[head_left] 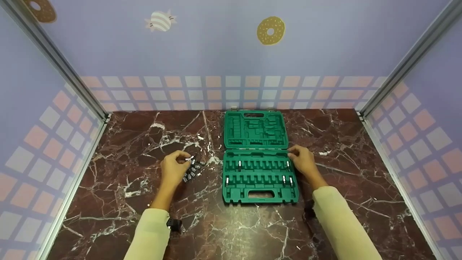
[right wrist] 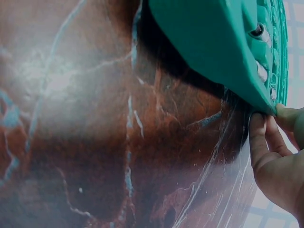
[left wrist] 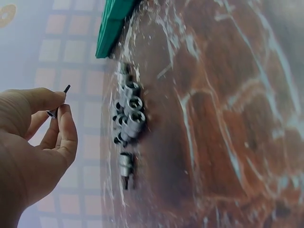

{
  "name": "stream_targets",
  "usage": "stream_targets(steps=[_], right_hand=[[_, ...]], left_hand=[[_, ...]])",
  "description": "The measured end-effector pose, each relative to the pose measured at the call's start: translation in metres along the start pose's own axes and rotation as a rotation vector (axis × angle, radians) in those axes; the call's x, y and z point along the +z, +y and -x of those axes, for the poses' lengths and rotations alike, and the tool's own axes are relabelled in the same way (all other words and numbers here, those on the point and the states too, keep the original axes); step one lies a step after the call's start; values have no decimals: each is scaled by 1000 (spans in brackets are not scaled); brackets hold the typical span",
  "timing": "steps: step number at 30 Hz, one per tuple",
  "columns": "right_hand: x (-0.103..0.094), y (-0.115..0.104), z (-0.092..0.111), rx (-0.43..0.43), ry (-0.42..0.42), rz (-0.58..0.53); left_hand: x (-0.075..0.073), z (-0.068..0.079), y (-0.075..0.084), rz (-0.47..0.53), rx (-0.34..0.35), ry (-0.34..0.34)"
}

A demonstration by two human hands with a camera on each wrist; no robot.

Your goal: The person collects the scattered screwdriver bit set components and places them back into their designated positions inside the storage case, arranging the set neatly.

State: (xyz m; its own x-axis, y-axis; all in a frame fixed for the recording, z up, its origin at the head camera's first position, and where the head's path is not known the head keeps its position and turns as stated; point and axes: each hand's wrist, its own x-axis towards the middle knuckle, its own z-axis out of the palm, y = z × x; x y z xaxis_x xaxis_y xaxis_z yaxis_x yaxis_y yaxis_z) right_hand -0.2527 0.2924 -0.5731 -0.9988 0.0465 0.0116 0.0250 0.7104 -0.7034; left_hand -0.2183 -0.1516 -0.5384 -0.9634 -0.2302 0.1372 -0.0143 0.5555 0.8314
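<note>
My left hand (head_left: 174, 168) pinches a small bit socket (left wrist: 67, 89) between thumb and fingertips, its thin dark tip poking out past the thumb. Just beside that hand, a cluster of bit sockets (head_left: 192, 172) lies on the table, metal with dark tips. A green tool case (head_left: 236, 195) lies unfolded, its lid (head_left: 256, 127) toward the back wall. Several bit sockets (head_left: 284, 179) stand in slots of the front half, most of them near its left and right ends. At the case's right edge, near the hinge, my right hand (head_left: 304, 161) grips the rim with thumb and fingers.
The dark red marbled table (head_left: 144, 191) carries the case and the loose sockets. A lilac back wall (head_left: 216, 54) with checks and sweets printed on it rises behind, and side panels (head_left: 32, 144) enclose the table left and right.
</note>
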Motion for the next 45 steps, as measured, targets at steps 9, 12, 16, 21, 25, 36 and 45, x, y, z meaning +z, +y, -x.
stream_targets(steps=[9, 12, 16, 21, 25, 36, 45], right_hand=[[1, 1, 0, 6, 25, -11], [1, 1, 0, 6, 28, -11], [2, 1, 0, -4, 37, -13], [2, 0, -1, 0, 40, -18], [2, -1, 0, 10, 34, -20], [0, 0, 0, 23, 19, -34], [2, -1, -1, 35, 18, -13]], left_hand=[[11, 5, 15, -3, 31, -44], [15, 7, 19, 24, 53, -56], [20, 10, 27, 77, 67, -73], [28, 14, 37, 142, 83, -104], [36, 17, 43, 166, 85, -143], [53, 24, 59, 197, 133, -265], [67, 28, 71, 205, 163, -381]])
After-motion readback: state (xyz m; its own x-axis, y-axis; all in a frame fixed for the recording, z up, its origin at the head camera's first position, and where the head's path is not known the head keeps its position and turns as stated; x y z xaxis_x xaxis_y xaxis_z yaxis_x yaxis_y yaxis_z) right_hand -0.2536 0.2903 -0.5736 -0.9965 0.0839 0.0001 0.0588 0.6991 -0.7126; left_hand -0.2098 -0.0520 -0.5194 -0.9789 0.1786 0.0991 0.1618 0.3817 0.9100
